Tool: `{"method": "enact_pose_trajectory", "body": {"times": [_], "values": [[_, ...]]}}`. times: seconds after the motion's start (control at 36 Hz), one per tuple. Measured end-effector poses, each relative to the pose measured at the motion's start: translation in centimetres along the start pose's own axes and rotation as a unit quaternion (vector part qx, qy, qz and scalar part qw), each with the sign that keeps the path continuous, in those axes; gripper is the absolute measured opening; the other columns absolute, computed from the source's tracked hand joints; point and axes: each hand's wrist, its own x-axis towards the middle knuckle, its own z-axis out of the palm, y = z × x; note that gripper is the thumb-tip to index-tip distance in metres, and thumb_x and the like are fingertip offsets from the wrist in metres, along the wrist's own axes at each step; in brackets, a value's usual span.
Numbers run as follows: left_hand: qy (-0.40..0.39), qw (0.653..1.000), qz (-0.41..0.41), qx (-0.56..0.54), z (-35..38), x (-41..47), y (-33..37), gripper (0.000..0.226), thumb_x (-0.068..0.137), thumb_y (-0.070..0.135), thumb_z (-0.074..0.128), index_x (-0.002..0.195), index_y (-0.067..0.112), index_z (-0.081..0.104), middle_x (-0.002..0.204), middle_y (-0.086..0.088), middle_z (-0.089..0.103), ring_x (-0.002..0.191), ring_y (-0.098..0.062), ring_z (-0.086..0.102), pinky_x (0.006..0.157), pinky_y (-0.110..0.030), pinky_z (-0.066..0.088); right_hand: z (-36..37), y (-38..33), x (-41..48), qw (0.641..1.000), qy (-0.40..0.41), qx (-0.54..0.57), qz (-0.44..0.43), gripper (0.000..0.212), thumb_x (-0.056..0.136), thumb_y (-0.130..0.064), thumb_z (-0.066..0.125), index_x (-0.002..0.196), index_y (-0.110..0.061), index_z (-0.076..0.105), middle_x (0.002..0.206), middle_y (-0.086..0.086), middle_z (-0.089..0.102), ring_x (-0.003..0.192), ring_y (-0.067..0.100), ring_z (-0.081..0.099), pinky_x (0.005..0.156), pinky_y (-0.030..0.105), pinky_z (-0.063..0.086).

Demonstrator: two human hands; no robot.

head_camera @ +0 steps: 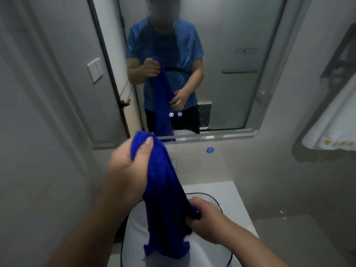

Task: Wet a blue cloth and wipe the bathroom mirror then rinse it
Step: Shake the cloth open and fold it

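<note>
Mirror [231,83]: wall-mounted at 12 o'clock, reflecting the person and the cloth. Sink [212,253]: white basin with a dark rim at 6 o'clock, set on the white tabletop [221,187]. Cloth [165,199]: blue, stretched upright at centre, its lower end hanging over the sink. Towel [331,128]: white, hanging at 3 o'clock. Left hand [127,170]: fingers and thumb curled round the cloth's upper end. Right hand [208,218]: grips the cloth's lower part, at 5 o'clock from the left hand.
</note>
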Motion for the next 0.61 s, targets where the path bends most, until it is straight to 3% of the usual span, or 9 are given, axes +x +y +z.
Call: {"method": "enact_pose_trajectory", "body": {"times": [0.08,0.17,0.28,0.36,0.39,0.42,0.5,0.56,0.61], "values": [[0.057,0.998,0.004,-0.002,-1.5,1.0,0.1,0.045,0.105,0.041,0.059,0.062,0.025,0.056,0.051,0.006,0.048,0.046,-0.009,0.046,0.046,-0.018,0.041,-0.9,0.6,0.2,0.993,-0.005,0.116,-0.017,0.014,0.093,-0.010,0.057,0.084,-0.017,0.067,0.074,-0.006,0.067,0.069,0.010,0.059,0.072,0.034,0.049],[0.142,0.989,0.006,0.028,-3.9,2.6,-1.1,0.048,0.105,0.039,0.059,0.061,0.024,0.046,0.050,0.013,0.043,0.047,-0.004,0.038,0.046,-0.020,0.036,-3.7,0.7,0.1,0.947,0.023,0.320,-0.022,0.023,0.090,-0.025,0.075,0.106,-0.009,0.078,0.097,0.010,0.079,0.086,0.019,0.072,0.078,0.031,0.058],[0.125,0.960,-0.096,0.232,-7.8,4.4,-4.3,0.045,0.107,0.039,0.060,0.072,0.011,0.059,0.070,-0.005,0.066,0.072,-0.026,0.063,0.069,-0.039,0.046,-7.0,-0.4,0.3,0.879,0.091,0.466,-0.054,0.036,0.089,-0.026,0.078,0.118,-0.006,0.078,0.128,0.029,0.073,0.115,0.037,0.073,0.100,0.048,0.059],[-0.093,0.888,-0.224,0.390,-7.7,3.8,-5.1,0.022,0.103,0.034,0.069,0.093,0.015,0.073,0.093,-0.015,0.076,0.092,-0.034,0.072,0.085,-0.042,0.055,-7.8,-2.9,0.6,0.904,0.156,0.384,-0.101,0.040,0.090,-0.046,0.076,0.115,-0.015,0.078,0.110,0.019,0.079,0.101,0.027,0.073,0.092,0.042,0.057],[-0.168,0.860,-0.239,0.418,-7.0,3.2,-4.8,0.026,0.099,0.039,0.074,0.117,0.020,0.073,0.117,-0.012,0.076,0.104,-0.027,0.072,0.094,-0.042,0.057,-7.5,-4.2,0.7,0.917,0.161,0.344,-0.119,0.037,0.087,-0.051,0.075,0.108,-0.021,0.079,0.098,0.013,0.079,0.091,0.018,0.072,0.085,0.033,0.055],[-0.236,0.849,-0.213,0.423,-6.3,2.5,-4.7,0.058,0.093,0.049,0.078,0.144,0.029,0.060,0.142,-0.002,0.066,0.118,-0.016,0.068,0.100,-0.035,0.056,-7.2,-5.4,0.8,0.929,0.153,0.308,-0.139,0.030,0.085,-0.053,0.074,0.100,-0.027,0.079,0.087,0.003,0.077,0.082,0.011,0.070,0.077,0.024,0.054],[-0.346,0.901,-0.082,0.250,-3.0,0.8,-3.9,0.103,0.068,0.081,0.082,0.154,0.069,0.027,0.149,0.047,0.042,0.125,0.018,0.055,0.091,-0.007,0.051,-5.6,-8.9,0.9,0.959,0.109,0.152,-0.211,0.007,0.093,-0.043,0.070,0.094,-0.046,0.076,0.087,-0.015,0.076,0.080,0.001,0.070,0.075,0.016,0.053],[-0.377,0.916,-0.035,0.134,-1.1,0.2,-4.3,0.087,0.074,0.069,0.088,0.148,0.061,0.044,0.146,0.031,0.059,0.132,0.005,0.060,0.101,-0.021,0.054,-5.1,-9.8,1.0,0.964,0.079,0.053,-0.247,0.017,0.100,-0.032,0.065,0.100,-0.046,0.074,0.098,-0.015,0.078,0.094,0.009,0.075,0.085,0.024,0.058],[-0.353,0.932,-0.075,0.031,0.1,0.2,-4.1,0.059,0.081,0.044,0.092,0.132,0.051,0.062,0.125,0.008,0.077,0.117,-0.011,0.074,0.092,-0.031,0.062,-5.4,-9.9,1.1,0.968,0.072,0.064,-0.231,0.013,0.100,-0.033,0.062,0.100,-0.038,0.074,0.097,-0.010,0.077,0.090,0.011,0.074,0.083,0.036,0.061]]}}
